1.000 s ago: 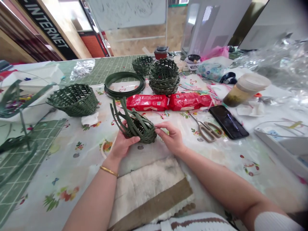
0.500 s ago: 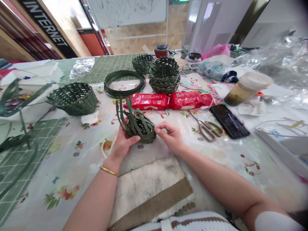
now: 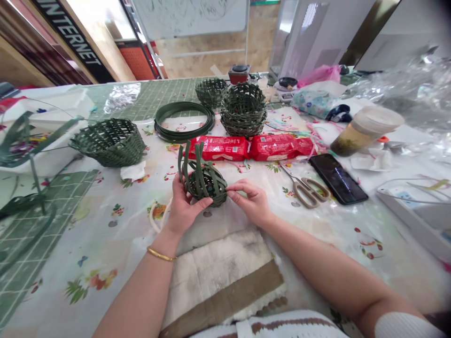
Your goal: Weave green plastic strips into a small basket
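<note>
A small dark green woven basket (image 3: 207, 184) with long loose strips standing up at its left side is held above the flowered tablecloth. My left hand (image 3: 186, 206) grips it from the left, thumb along its near side and fingers behind it, partly hidden. At the basket's right edge, my right hand (image 3: 248, 199) pinches with thumb and index finger, apparently on the tip of a green strip. Beneath my wrists lies a cream and brown cloth (image 3: 225, 277). Scissors (image 3: 306, 190) with beige handles rest to the right.
Behind the basket lie two red packets (image 3: 220, 148), a coil of green strip (image 3: 185, 122) and stacked woven baskets (image 3: 243, 110). A larger woven basket (image 3: 111, 143) stands left. A black phone (image 3: 338, 178) and a tilted plastic cup (image 3: 366, 131) are at right.
The basket has turned a little in my left hand, and its loose strips stand more upright. My left thumb reaches slightly further right. My right hand keeps its pinch at the edge.
</note>
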The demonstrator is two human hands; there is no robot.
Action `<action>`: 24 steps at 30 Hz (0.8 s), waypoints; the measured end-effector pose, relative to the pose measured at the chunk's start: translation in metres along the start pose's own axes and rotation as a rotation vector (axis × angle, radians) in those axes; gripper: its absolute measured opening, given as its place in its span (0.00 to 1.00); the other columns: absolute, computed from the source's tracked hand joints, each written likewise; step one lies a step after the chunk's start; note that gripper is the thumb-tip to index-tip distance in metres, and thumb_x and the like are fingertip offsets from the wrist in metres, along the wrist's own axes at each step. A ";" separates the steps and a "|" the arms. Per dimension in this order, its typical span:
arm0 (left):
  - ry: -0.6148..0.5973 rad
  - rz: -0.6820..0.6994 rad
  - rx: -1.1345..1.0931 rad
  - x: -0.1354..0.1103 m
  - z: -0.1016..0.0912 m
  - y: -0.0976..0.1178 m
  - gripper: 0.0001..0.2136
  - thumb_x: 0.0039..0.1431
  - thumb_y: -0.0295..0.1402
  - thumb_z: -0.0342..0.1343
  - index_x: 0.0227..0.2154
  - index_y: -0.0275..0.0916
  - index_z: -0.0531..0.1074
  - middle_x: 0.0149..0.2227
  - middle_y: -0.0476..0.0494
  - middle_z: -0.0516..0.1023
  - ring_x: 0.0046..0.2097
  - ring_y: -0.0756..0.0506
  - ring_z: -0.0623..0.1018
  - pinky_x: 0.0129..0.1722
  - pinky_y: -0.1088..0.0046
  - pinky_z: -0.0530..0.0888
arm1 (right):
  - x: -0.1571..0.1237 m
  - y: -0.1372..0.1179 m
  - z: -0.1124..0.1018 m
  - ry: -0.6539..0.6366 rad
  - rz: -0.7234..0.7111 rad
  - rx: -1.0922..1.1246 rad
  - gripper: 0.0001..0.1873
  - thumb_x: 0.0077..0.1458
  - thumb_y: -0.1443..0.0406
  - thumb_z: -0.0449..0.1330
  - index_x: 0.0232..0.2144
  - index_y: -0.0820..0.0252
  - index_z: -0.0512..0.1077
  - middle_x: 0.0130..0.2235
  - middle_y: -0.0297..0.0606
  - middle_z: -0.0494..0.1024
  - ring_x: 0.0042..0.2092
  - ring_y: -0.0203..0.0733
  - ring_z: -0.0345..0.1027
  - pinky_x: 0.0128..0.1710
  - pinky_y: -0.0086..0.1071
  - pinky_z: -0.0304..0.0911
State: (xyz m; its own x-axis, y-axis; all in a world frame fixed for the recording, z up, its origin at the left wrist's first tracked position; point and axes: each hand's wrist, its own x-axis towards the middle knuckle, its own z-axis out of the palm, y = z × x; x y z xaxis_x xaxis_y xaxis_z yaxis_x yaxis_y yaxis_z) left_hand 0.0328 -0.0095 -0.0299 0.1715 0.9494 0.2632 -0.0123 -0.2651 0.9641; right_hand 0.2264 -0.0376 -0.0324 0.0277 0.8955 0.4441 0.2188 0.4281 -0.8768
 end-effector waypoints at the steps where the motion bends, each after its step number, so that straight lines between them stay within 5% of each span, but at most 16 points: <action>1: 0.000 -0.003 -0.002 0.000 0.000 0.000 0.40 0.41 0.30 0.67 0.56 0.53 0.52 0.59 0.45 0.59 0.56 0.42 0.68 0.48 0.66 0.73 | 0.000 0.000 0.000 0.008 -0.001 -0.002 0.05 0.53 0.63 0.60 0.33 0.55 0.76 0.30 0.34 0.73 0.34 0.36 0.68 0.38 0.33 0.66; 18: -0.024 0.051 0.048 0.000 0.002 -0.004 0.47 0.37 0.30 0.69 0.58 0.57 0.45 0.62 0.43 0.52 0.61 0.38 0.60 0.55 0.54 0.66 | -0.001 -0.001 0.000 -0.048 -0.040 -0.118 0.04 0.55 0.63 0.57 0.31 0.57 0.71 0.30 0.33 0.73 0.35 0.37 0.69 0.38 0.33 0.64; 21: 0.088 0.195 0.118 -0.002 -0.005 0.002 0.49 0.35 0.34 0.70 0.58 0.56 0.45 0.62 0.40 0.49 0.61 0.37 0.60 0.54 0.55 0.67 | -0.001 -0.001 0.001 -0.023 -0.047 -0.135 0.05 0.56 0.64 0.57 0.31 0.57 0.71 0.30 0.33 0.74 0.35 0.37 0.69 0.37 0.33 0.64; 24: 0.302 0.538 0.302 -0.005 -0.018 0.016 0.33 0.40 0.35 0.68 0.50 0.53 0.59 0.55 0.45 0.57 0.55 0.40 0.66 0.54 0.54 0.66 | 0.000 0.001 0.001 -0.010 -0.021 -0.148 0.05 0.56 0.63 0.57 0.31 0.57 0.71 0.31 0.33 0.74 0.35 0.37 0.69 0.38 0.32 0.63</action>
State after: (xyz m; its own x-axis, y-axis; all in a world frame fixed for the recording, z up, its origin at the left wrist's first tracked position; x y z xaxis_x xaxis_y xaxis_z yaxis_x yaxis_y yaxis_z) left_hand 0.0142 -0.0156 -0.0151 -0.0644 0.6659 0.7433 0.2640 -0.7069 0.6562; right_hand 0.2259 -0.0377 -0.0332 0.0121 0.8881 0.4595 0.3609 0.4246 -0.8303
